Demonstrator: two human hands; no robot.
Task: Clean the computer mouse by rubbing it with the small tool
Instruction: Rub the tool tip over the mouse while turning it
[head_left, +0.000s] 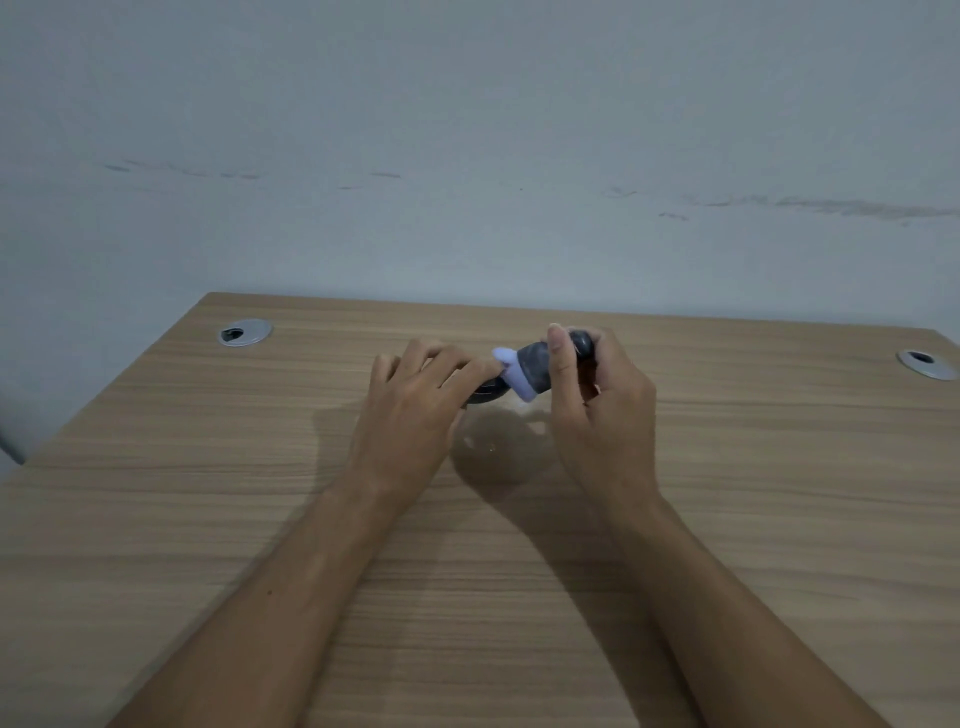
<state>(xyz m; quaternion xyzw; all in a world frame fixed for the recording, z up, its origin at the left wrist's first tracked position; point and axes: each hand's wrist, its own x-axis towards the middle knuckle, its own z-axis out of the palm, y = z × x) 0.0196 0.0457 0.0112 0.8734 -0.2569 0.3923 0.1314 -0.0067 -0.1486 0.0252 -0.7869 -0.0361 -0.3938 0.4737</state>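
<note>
A black computer mouse (487, 396) lies on the wooden desk (208, 493), mostly hidden under my left hand (415, 400), whose fingers press down on it and hold it. My right hand (597, 410) grips the small tool (537, 369), a dark grey mottled body with a pale lilac tip. The tool is tilted, its lilac end pointing down and left, right at the mouse's right edge and touching my left fingertips. The tool's rounded dark back end sticks out above my right thumb.
Two round metal cable grommets are set in the desk, one at the back left (244, 332) and one at the back right (927, 364). A pale wall (467, 156) rises directly behind the desk's far edge.
</note>
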